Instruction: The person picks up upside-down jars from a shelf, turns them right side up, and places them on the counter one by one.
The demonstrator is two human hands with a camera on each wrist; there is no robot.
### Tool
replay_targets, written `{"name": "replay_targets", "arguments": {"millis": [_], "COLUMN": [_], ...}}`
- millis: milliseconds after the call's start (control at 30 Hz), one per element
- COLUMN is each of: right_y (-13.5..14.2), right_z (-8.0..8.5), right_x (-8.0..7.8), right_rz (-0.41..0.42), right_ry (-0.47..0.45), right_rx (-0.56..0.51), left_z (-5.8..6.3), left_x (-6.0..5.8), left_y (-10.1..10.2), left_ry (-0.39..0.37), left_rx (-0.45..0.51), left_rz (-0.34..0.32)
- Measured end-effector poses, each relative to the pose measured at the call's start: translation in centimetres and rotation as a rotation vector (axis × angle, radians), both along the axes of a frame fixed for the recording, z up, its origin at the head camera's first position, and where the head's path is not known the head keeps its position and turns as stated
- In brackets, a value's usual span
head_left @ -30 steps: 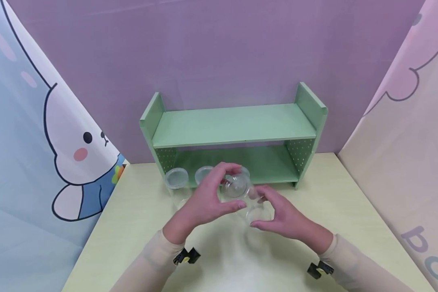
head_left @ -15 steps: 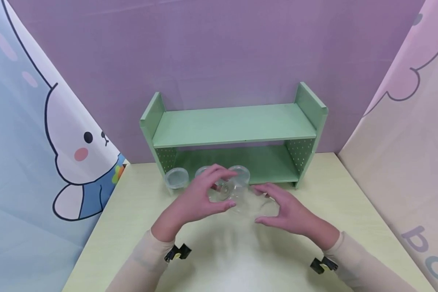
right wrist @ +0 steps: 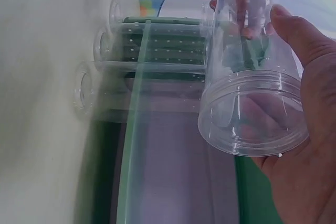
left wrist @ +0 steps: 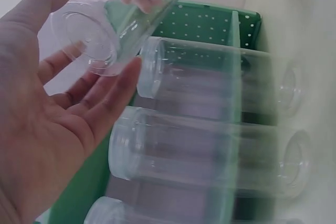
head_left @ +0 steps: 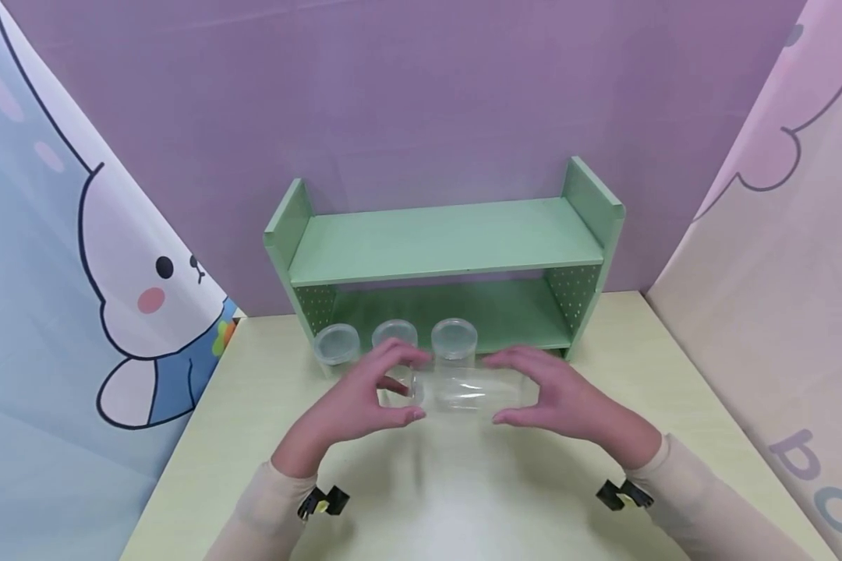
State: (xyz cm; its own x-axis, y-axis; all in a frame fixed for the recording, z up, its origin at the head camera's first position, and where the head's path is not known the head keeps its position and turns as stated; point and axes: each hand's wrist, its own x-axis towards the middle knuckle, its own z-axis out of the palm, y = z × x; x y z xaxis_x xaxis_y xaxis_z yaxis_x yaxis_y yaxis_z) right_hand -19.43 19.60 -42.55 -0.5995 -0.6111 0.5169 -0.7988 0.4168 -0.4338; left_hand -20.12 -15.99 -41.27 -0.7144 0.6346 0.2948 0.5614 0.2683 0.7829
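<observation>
A clear plastic jar (head_left: 473, 388) lies sideways in the air between my two hands, over the table. My left hand (head_left: 354, 397) holds its round base end; in the left wrist view the thumb and fingers spread around that base (left wrist: 86, 35). Around the wider, ringed end of the jar (right wrist: 252, 114), my right hand (head_left: 557, 397) has its thumb on one side and fingers on the other. Whether that end carries a lid is hard to tell. Three similar lidded jars stand upright in a row behind: a left one (head_left: 337, 344), a middle one (head_left: 395, 333) and a right one (head_left: 454, 339).
Behind the jars stands a green two-tier shelf (head_left: 449, 241) with dotted side panels. The pale table (head_left: 645, 374) extends on both sides of it. A purple backdrop (head_left: 435, 101) and printed side cloths enclose the area.
The held jar has turned from pointing partly toward the camera to lying level, left to right. My left hand has moved left and the hands are farther apart.
</observation>
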Motion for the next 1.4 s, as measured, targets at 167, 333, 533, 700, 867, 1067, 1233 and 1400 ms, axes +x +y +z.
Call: {"name": "replay_targets", "arguments": {"millis": [167,333,533,700,867,1067,1233,1400], "right_y": [-0.1,0.6,2.1,2.9,2.7,2.2,2.2,2.1], "right_z": [0.4,0.7,1.0,0.7,0.4,0.7,0.7,0.9], "right_x": [-0.1,-0.4,-0.7,-0.9,-1.1,-1.1,-1.2,-1.2], "right_rz": [0.001,0.002,0.01,0.043,0.115,0.128,0.123,0.145], "right_ry": [0.018,-0.016,-0.102,-0.204,-0.238,-0.255,-0.256,-0.215], "right_rx": [-0.015,-0.123,-0.256,-0.317,-0.354,-0.37,-0.382,-0.411], "left_z": [-0.7,-1.1,-1.5,-1.8,-1.9,-1.8,-1.7,-1.7], "left_x": [-0.1,-0.2,-0.6,-1.1,-1.3,-1.4,-1.3,-1.0], "left_y": [-0.1,-0.3,-1.0,-1.4,-1.7,-1.9,-1.8,-1.6], "left_ry": [0.0,0.01,0.009,0.005,-0.01,-0.031,-0.036,-0.045], "left_rx": [0.085,0.128,0.187,0.243,0.269,0.281,0.265,0.211], "left_rz": [-0.002,0.029,0.063,0.046,0.041,0.04,0.029,0.042]}}
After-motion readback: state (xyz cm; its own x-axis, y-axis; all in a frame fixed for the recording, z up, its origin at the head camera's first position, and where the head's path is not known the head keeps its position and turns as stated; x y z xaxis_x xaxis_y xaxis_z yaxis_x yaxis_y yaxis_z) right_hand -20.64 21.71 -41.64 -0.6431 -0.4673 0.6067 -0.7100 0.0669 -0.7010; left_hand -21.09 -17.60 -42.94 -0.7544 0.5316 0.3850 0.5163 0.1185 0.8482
